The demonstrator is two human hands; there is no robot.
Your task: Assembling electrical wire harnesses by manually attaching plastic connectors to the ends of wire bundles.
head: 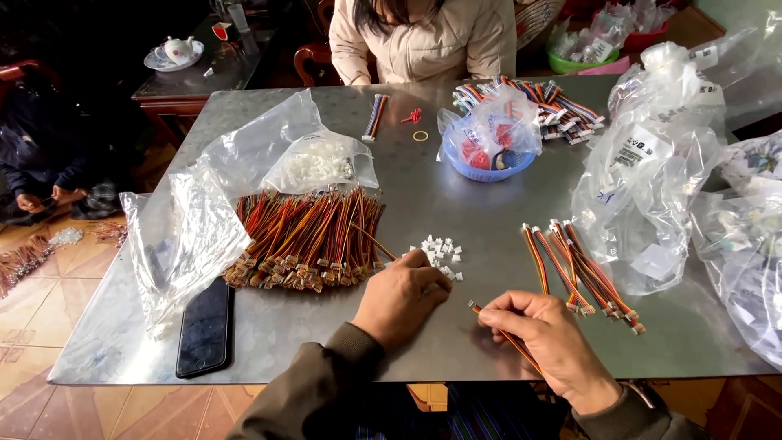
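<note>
My right hand (546,342) pinches a thin bundle of red, yellow and black wires (511,338), its bare tip pointing left. My left hand (401,295) rests knuckles-up on the steel table (481,220), fingertips at a small heap of white plastic connectors (441,249). I cannot tell whether it holds one. Left of that hand lies a big pile of loose wire bundles (308,236). A row of wire bundles with white ends (580,273) lies to the right.
A black phone (204,327) lies by the near left edge beside clear plastic bags (183,236). A blue basket (487,159) sits mid-table, large clear bags (652,163) on the right. One person (423,37) sits opposite, another (41,163) on the floor left.
</note>
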